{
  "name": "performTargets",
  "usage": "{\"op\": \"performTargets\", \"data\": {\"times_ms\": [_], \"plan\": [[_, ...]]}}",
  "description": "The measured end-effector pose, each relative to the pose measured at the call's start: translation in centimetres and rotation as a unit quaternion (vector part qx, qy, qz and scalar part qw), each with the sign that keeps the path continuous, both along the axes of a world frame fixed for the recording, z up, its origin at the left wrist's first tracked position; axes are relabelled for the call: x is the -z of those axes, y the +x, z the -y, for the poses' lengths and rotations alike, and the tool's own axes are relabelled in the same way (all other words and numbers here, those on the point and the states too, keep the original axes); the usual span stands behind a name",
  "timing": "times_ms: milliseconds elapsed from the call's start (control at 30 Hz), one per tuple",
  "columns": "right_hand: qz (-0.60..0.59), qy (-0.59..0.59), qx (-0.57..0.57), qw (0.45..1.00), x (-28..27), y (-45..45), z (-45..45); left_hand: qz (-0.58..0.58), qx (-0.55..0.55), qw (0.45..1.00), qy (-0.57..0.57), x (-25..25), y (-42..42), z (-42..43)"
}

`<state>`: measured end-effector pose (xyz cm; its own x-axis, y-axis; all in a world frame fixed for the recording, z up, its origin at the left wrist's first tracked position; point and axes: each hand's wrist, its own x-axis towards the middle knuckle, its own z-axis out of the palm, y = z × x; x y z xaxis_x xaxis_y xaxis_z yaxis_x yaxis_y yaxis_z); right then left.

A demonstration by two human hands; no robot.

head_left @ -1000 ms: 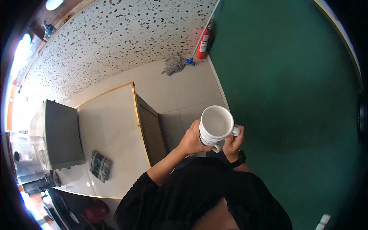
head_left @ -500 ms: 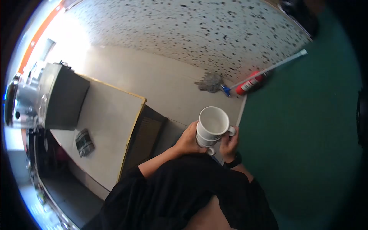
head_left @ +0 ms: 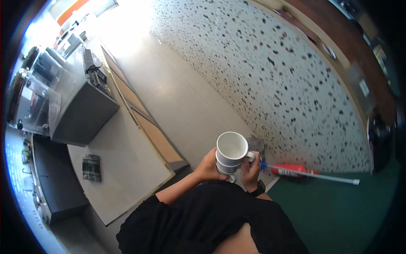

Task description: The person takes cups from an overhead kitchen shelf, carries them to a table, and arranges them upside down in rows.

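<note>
Two white mugs (head_left: pixel 231 146), one stacked in the other, are held upright in front of my body. The top mug looks hollow inside, and its handle points right. My left hand (head_left: pixel 206 166) wraps around the left side of the stack, near the lower mug, whose handle sticks out below. On the other side, my right hand (head_left: pixel 251 168) grips the stack by the upper mug's handle; a dark watch (head_left: pixel 259 189) is on that wrist. The fingertips behind the mugs are partly hidden.
A counter (head_left: pixel 122 178) on the left carries a folded checked cloth (head_left: pixel 91 167) and a grey machine (head_left: pixel 84 97). To the right, a red fire extinguisher (head_left: pixel 289 170), a mop handle (head_left: pixel 325 178) and a grey mop head (head_left: pixel 256 146) lie by the speckled wall (head_left: pixel 270 84).
My view has turned left, so the counter and more of the speckled wall show, and the extinguisher and mop sit lower. Both hands keep the same hold on the stacked mugs.
</note>
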<state>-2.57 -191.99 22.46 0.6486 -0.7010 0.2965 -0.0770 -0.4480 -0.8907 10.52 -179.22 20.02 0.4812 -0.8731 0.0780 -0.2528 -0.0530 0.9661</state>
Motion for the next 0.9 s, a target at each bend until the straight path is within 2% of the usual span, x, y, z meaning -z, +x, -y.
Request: {"op": "performTargets", "data": {"times_ms": [100, 200, 300, 533, 633, 667, 767, 900], "plan": [[0.015, -0.060, -0.040, 0.997, -1.2, 6.8, 5.4, 0.034, -0.013, 0.999, -0.022, -0.3, 6.2, 4.5], [0.017, -0.052, -0.073, 0.996, -2.7, 13.3, 10.7, 0.027, -0.069, 0.996, -0.042, -0.9, 11.5, 9.0], [0.030, -0.007, -0.066, 0.997, -4.0, 19.6, 13.3, 0.050, -0.091, 0.994, -0.013, -2.1, 17.1, 12.0], [0.080, -0.042, -0.095, 0.991, -1.1, 34.6, 21.0, 0.112, -0.137, 0.984, -0.015, -2.0, 31.4, 18.6], [0.057, -0.042, -0.144, 0.987, -1.5, 42.7, 24.4, 0.095, -0.176, 0.980, -0.012, -2.3, 38.5, 21.3], [0.036, -0.004, -0.187, 0.982, -2.2, 45.3, 25.3, 0.119, -0.197, 0.973, -0.018, -2.8, 41.0, 22.1], [0.075, -0.009, -0.256, 0.964, -3.4, 54.8, 27.7, 0.123, -0.275, 0.953, -0.021, -4.0, 48.0, 23.6], [0.055, -0.003, -0.364, 0.930, -4.0, 67.8, 28.3, 0.162, -0.367, 0.916, 0.006, -5.3, 57.2, 22.9]]}}
